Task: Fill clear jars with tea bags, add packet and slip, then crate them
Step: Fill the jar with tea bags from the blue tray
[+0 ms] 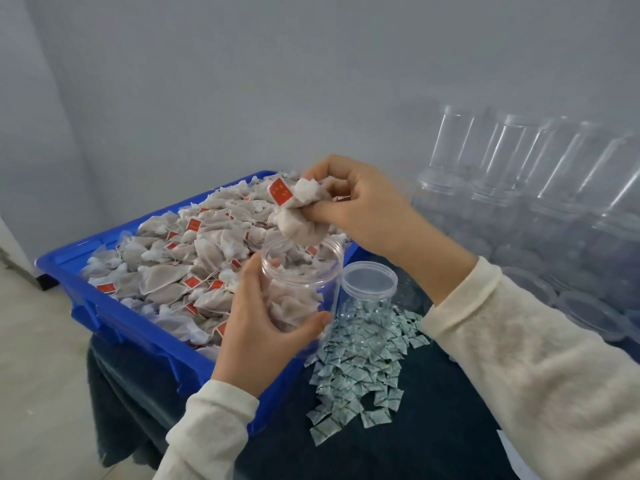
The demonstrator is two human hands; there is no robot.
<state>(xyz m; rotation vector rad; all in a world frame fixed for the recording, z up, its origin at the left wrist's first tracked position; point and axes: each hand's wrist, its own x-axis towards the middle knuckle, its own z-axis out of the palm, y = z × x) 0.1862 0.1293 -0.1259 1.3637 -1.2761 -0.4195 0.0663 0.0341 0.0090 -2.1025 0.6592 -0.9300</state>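
My left hand (258,322) grips a clear jar (304,271), tilted over the edge of a blue bin (104,306) and partly filled with tea bags. Just above the jar's mouth my right hand (360,206) pinches a bunch of tea bags (299,213), one with a red tag. The bin holds a heap of loose tea bags (194,258) with red tags. A second, empty clear jar (369,289) stands to the right of the held one. Small white-green packets (360,368) lie scattered on the dark table cloth in front of it.
Rows of stacked empty clear jars (540,188) fill the table's right side against the grey wall. A white paper corner (509,448) shows at the bottom right. The dark cloth (415,445) covers the table; pale floor (38,375) lies to the left.
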